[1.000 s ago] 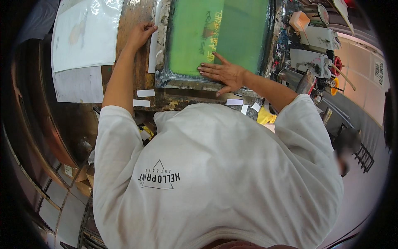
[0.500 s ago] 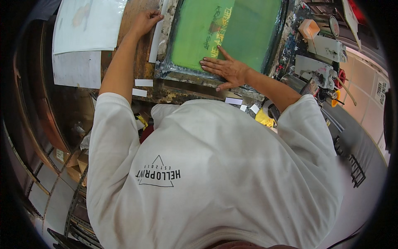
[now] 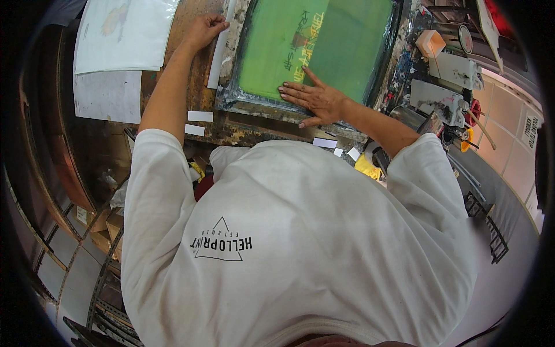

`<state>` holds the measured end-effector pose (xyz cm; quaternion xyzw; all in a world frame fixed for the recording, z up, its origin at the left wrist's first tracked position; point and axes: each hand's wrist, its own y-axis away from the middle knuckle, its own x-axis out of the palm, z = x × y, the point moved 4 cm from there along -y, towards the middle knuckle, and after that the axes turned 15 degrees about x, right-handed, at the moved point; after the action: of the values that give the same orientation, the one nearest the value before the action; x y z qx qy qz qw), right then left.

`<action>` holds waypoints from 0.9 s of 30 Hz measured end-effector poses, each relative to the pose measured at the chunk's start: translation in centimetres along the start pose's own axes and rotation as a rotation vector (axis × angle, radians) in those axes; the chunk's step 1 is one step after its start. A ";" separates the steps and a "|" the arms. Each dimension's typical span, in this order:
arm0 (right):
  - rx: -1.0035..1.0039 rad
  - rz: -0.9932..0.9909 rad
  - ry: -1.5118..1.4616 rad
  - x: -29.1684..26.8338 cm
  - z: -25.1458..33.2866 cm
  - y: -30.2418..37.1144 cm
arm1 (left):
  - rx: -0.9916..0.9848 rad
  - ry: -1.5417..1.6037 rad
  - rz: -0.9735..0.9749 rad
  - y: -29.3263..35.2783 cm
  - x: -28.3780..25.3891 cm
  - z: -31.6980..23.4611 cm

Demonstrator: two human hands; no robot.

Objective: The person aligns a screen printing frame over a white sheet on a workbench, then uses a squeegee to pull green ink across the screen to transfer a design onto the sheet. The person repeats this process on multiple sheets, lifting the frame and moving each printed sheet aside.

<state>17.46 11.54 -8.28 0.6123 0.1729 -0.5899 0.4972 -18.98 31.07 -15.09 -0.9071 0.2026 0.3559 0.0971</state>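
A screen-printing frame [image 3: 254,104] with a green mesh and dark and yellow lettering lies on the workbench in front of me. My right hand [image 3: 318,99] rests flat on the mesh's near part, fingers spread, below the yellow lettering. Left of the frame runs a long white strip [image 3: 217,61], perhaps paper or plastic. My left hand [image 3: 206,32] is bent over the bench beside this strip, thumb and fingers pinched together at its edge. Whatever lies between those fingertips is too small to see clearly.
White sheets in a clear sleeve [image 3: 124,34] lie at the far left. Small white paper pieces [image 3: 200,116] sit along the bench's near edge. At right stand an orange-white tub [image 3: 430,43], ink-stained white containers [image 3: 439,98] and a yellow cloth-like item [image 3: 367,168].
Both hands stay nearly in place. My right hand has barely shifted on the mesh; the left keeps its pinch at the strip.
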 end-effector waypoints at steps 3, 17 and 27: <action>-0.004 -0.014 -0.041 0.0 0.0 0.0 | -0.001 -0.037 0.029 -0.1 -0.2 0.1; 0.090 -0.235 -0.091 -5.6 -12.5 -0.9 | -0.109 0.194 -0.024 0.6 -0.5 -1.8; 0.052 -0.248 0.053 -8.6 -24.9 -4.3 | -0.197 0.158 -0.037 0.0 -1.9 -6.2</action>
<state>25.62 36.95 -7.07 0.6143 0.2451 -0.6348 0.3994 -16.48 29.70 -9.22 -0.9410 0.1571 0.2998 -0.0023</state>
